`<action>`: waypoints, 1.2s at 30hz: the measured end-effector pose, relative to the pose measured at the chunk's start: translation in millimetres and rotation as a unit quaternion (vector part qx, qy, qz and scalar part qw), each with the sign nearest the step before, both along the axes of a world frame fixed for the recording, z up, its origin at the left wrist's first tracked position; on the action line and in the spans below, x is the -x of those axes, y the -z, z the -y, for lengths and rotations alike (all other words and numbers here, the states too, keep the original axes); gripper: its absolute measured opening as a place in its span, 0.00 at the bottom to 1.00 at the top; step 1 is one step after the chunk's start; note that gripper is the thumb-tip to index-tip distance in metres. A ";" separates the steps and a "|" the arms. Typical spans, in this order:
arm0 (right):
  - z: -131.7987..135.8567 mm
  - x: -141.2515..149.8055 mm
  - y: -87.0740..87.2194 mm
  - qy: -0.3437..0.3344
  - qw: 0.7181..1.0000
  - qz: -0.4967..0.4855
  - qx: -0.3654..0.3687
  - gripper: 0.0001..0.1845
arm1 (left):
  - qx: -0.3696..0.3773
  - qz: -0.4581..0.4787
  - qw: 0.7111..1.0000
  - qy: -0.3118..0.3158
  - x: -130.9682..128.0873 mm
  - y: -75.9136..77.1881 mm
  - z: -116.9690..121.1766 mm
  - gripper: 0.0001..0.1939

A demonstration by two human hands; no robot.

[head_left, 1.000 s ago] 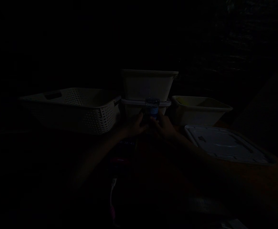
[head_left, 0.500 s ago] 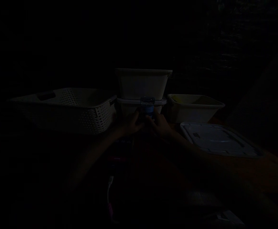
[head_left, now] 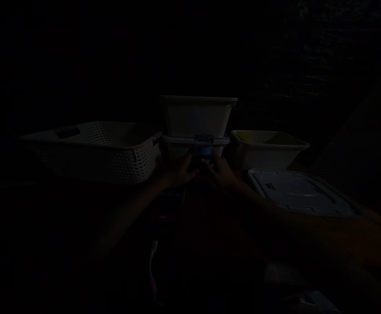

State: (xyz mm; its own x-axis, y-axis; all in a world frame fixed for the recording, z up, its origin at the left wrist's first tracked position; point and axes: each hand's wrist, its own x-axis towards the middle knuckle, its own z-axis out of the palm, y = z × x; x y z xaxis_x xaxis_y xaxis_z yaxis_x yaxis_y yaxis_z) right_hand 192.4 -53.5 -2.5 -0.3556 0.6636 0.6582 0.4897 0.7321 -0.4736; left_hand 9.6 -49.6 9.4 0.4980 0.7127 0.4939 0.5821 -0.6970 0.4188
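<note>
The scene is very dark. My left hand and my right hand meet at the table's middle, both wrapped round a small jar with a clear lid and a blue label. The jar stands upright between my fingers, just in front of a lidded white tub. A second white tub is stacked on top of that one.
A white woven basket stands to the left of the stack. At the right sits a low white bin, and a flat white lid lies in front of it. A cable with a pink end lies near me.
My hands and the jar stay together in the same grip. The whole view has shifted slightly left and then settled; nothing on the table has visibly moved.
</note>
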 end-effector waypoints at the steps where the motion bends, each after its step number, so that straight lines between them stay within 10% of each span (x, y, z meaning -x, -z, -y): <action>1: 0.1 0.0 -0.2 -0.001 1.000 0.000 -0.001 0.26 | -0.001 0.002 1.000 0.004 0.3 1.2 -0.7 0.29; 36: 0.0 -0.3 1.7 0.011 1.000 -0.001 -0.004 0.23 | -0.005 0.002 1.000 -0.009 -1.3 -0.9 4.4 0.29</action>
